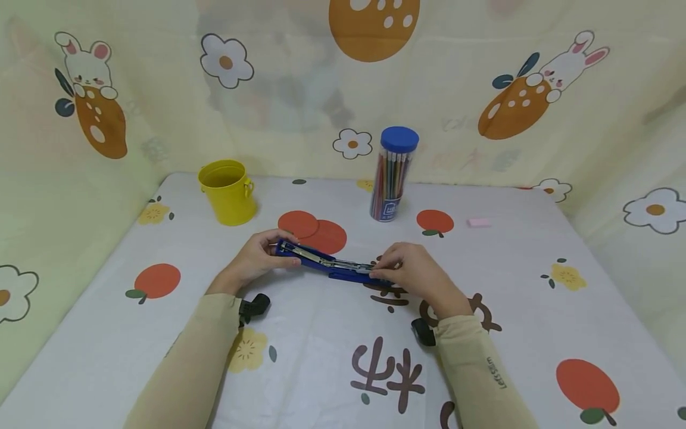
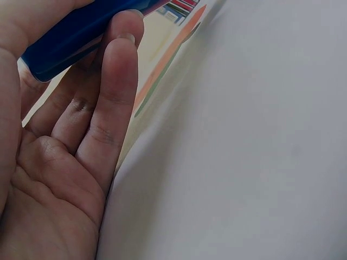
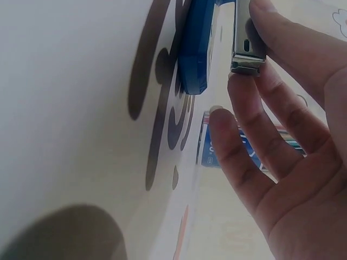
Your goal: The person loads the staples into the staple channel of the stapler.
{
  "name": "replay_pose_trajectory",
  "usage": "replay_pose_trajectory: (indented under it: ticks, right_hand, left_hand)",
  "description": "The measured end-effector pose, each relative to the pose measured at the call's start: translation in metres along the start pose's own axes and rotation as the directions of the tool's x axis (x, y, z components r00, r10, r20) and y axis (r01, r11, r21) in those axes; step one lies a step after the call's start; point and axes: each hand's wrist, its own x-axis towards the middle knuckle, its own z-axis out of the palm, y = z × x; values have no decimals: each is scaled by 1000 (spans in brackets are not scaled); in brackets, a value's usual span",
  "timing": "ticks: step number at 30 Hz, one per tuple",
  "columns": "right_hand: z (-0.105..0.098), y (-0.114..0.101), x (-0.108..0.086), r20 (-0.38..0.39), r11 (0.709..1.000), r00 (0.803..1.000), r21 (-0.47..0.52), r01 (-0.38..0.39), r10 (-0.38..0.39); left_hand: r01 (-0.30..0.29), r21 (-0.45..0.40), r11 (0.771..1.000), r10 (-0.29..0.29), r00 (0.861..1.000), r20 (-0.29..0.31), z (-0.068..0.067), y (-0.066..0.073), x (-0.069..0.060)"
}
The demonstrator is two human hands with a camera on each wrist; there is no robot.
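Observation:
A blue stapler (image 1: pixel 308 257) is spread wide apart between both hands, its metal staple channel showing. My left hand (image 1: pixel 257 257) grips the blue top cover by its end, thumb on the near side; the left wrist view shows the cover (image 2: pixel 70 40) between thumb and fingers. With thumb and fingertips my right hand (image 1: pixel 415 275) pinches the front end of the metal channel (image 3: pixel 248 43). Just apart from that channel, the blue base (image 3: pixel 196 49) shows in the right wrist view. Whether staples lie in the channel cannot be told.
A yellow bucket (image 1: pixel 227 193) stands at the back left. Behind the right hand is a clear tube of pencils (image 1: pixel 393 176) with a blue lid. A pink eraser (image 1: pixel 479 223) lies at the right on the patterned tablecloth (image 1: pixel 300 369). Cloth walls enclose the back and sides.

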Motion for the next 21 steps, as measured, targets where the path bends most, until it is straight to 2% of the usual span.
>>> replay_pose_trajectory:
  ticks: [5, 14, 17, 21]
  right_hand:
    - [0, 2, 0, 12, 1000, 1000, 21, -23, 22]
    - [-1, 10, 0, 28, 984, 996, 155, -89, 85]
    - [-1, 15, -1, 30, 979, 996, 187, -87, 82]
    - [-2, 20, -1, 23, 975, 998, 214, -67, 63]
  left_hand:
    - [2, 7, 1000, -2, 1000, 5, 0, 1, 0]
    - [-22, -21, 1000, 22, 1000, 0, -1, 0, -2]
    - [-44, -47, 998, 44, 999, -8, -1, 0, 0]
    - [-118, -98, 988, 117, 993, -18, 1, 3, 1]
